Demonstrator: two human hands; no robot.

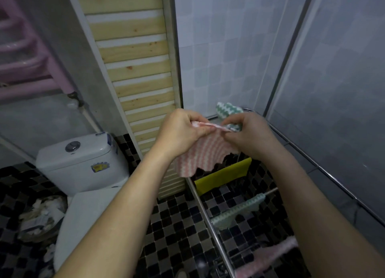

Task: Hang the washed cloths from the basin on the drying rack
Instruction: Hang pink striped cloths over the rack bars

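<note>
Both hands clamped on one cloth: left hand and right hand pinch the top edge of the pink-white striped cloth. It is ribbed with a scalloped hem and hangs over the far end of the drying rack, which has thin metal rods. A green-white zigzag cloth is bunched at the right fingers. Draped on the rods: a smooth yellow cloth, a green wavy cloth and a fuzzy pink cloth nearest.
</note>
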